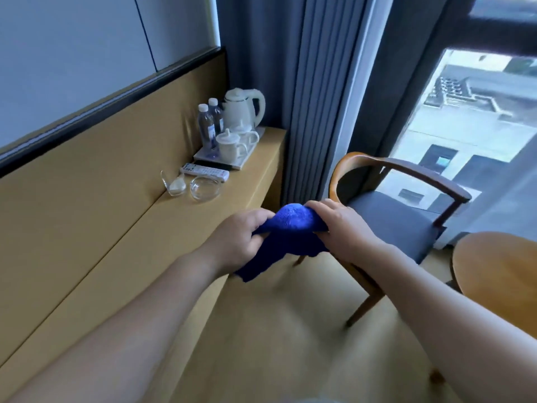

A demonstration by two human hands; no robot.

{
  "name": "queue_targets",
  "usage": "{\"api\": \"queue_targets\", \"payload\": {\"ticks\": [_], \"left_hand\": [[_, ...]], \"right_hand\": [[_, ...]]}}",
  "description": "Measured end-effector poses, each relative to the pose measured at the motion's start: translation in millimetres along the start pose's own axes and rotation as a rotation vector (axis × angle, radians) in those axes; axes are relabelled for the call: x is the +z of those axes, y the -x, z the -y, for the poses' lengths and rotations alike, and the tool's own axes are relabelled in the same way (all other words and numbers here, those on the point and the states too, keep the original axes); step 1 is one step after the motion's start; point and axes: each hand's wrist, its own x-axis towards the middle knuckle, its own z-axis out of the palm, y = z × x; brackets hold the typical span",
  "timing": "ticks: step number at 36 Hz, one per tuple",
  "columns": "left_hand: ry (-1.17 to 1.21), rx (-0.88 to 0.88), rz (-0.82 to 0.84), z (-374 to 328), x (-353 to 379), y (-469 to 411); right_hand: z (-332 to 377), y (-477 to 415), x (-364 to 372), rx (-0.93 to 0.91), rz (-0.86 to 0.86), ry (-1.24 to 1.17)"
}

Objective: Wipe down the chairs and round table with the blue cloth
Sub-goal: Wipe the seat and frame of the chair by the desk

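The blue cloth [286,234] is bunched in mid-air between both hands, one corner hanging toward the floor. My left hand [236,238] grips its left side, and my right hand [340,225] grips its right side. Just behind my right hand stands a wooden chair [398,222] with a grey seat and a curved armrest, its seat facing left. The round wooden table [499,274] shows at the right edge, partly cut off and apart from my hands.
A long wooden shelf [145,228] runs along the left wall. It carries a tray [232,158] with a white kettle, two water bottles and lidded cups, plus a remote control [205,172] and glass dishes [203,187]. Grey curtains [313,97] hang beside the window.
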Motion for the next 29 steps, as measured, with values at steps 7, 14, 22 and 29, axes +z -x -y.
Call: {"api": "queue_targets", "payload": {"ticks": [7,14,22,29], "left_hand": [[0.020,0.111,-0.004,-84.9,102.6,-43.2],[0.044,0.196,0.024,-152.0,195.6,-76.8],[0.057,0.288,0.186,-203.6,261.4,-110.3],[0.143,0.296,0.225,-230.8,299.7,-129.5]], "right_hand": [[-96.5,93.2,-17.8,0.406,-0.085,-0.145],[-167.4,189.7,-29.7,0.458,-0.133,-0.451],[-209.9,253.2,-38.3,0.458,-0.079,-0.712],[-227.7,271.7,-42.4,0.517,-0.224,-0.753]]}}
